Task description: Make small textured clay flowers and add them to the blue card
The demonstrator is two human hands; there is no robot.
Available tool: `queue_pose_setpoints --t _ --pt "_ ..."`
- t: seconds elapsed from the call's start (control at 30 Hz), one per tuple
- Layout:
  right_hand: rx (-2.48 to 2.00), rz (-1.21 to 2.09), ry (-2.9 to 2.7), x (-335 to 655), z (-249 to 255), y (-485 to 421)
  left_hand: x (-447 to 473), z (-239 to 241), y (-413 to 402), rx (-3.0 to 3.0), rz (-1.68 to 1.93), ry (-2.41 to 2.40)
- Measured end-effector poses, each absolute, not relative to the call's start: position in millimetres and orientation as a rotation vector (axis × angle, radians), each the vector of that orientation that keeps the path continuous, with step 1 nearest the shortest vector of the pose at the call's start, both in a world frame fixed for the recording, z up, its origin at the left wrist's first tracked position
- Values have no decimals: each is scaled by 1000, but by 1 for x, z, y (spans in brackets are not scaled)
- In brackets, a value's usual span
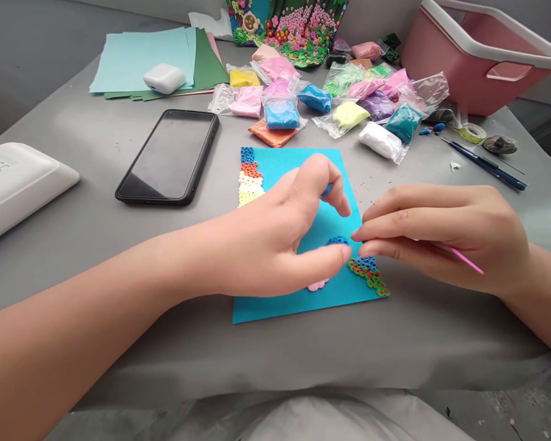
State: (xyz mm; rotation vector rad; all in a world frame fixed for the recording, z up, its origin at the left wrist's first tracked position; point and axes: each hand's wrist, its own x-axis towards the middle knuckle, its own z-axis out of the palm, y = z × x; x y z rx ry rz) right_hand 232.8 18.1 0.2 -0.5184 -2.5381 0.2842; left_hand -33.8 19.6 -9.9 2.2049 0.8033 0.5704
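Note:
A blue card lies on the grey table in front of me, with small clay rings stuck on it at its upper left and lower right. My left hand hovers over the card, fingers curled, with a small blue bit of clay pinched between index finger and thumb. My right hand rests at the card's right edge, fingers pressed together around a thin pink stick. Its fingertips meet my left thumb near a blue ring cluster.
A black phone lies left of the card, a white box further left. Several bags of coloured clay spread behind the card. A pink basket, coloured paper sheets, a white earbud case and blue tools stand around.

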Motion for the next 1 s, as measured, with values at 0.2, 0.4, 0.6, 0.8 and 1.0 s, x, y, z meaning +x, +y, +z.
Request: queue_pose_setpoints --t 0.2,0.4,0.6,0.8,1.0 --pt "-514 394 -2528 232 -10 19 -30 -20 19 2176 595 649" --pt "-503 438 -2524 233 -18 20 -31 -23 23 2198 561 704" --pt "-538 424 -2494 232 -18 19 -31 -23 23 2166 526 773" --pt "-566 399 -2487 230 -20 17 -29 -21 22 2092 539 790" --pt "-607 327 -2491 228 -20 18 -28 -21 23 2063 516 807"
